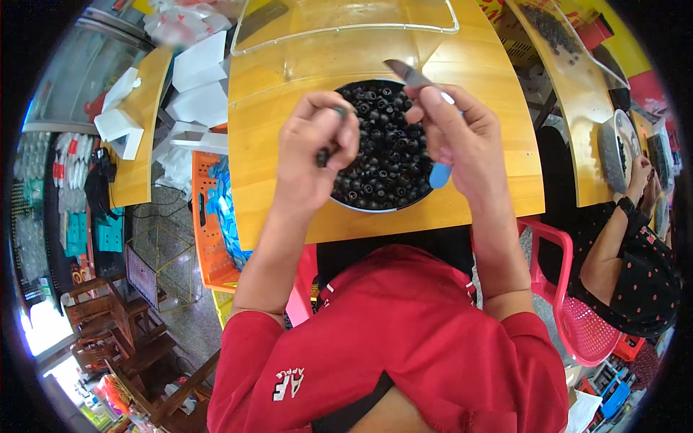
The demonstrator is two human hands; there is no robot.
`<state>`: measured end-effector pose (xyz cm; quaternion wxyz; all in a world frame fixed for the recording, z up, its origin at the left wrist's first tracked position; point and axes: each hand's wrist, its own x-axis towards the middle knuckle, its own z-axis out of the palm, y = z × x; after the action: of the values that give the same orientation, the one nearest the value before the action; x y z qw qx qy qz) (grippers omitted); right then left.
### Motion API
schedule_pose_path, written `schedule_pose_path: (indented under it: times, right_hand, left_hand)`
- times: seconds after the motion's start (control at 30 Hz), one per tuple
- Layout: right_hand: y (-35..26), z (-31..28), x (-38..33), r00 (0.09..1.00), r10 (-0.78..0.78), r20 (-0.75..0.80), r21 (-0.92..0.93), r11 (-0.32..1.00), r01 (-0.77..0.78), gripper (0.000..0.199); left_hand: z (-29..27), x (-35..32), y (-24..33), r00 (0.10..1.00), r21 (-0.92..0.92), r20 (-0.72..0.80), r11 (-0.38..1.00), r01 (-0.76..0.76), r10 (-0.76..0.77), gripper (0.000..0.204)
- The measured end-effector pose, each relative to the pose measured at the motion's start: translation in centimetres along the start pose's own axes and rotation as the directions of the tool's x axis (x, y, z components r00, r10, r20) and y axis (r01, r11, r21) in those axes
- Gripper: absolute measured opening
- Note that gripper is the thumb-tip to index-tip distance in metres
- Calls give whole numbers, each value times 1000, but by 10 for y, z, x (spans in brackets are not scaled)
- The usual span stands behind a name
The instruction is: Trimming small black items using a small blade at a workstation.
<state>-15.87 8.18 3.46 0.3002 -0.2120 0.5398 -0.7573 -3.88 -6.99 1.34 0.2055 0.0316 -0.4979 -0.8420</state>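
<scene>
A round bowl [352, 204] full of small black ring-shaped pieces [386, 155] sits on a yellow wooden table [271, 137] in front of me. My left hand [314, 148] is closed around one or two of the dark pieces, held over the bowl's left rim. My right hand [455, 137] grips a small knife [411, 74] with a blue handle; its grey blade points up and left above the bowl. Both hands hover close together over the bowl.
A clear plastic tray [346, 22] lies on the table behind the bowl. An orange crate [209, 224] stands on the floor at left. At the right another person's hands [642, 177] work at a second table [577, 108] beside a pink chair [577, 317].
</scene>
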Motion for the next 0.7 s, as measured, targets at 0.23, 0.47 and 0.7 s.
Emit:
schedule_pose_path:
  times: [0.23, 0.47, 0.7]
  right_hand:
    - [-1, -32, -1, 999, 4, -46, 66, 998, -1, 25]
    - [-1, -45, -4, 997, 10, -80, 44, 999, -6, 25]
    - [4, -43, -4, 998, 16, -62, 50, 999, -12, 24]
  left_hand:
    - [-27, 5, 21, 983, -2, -119, 990, 138, -137, 22]
    - [-10, 0, 29, 984, 949, 76, 316, -22, -160, 14]
    - [-12, -3, 28, 931, 954, 295, 17, -299, -215, 17]
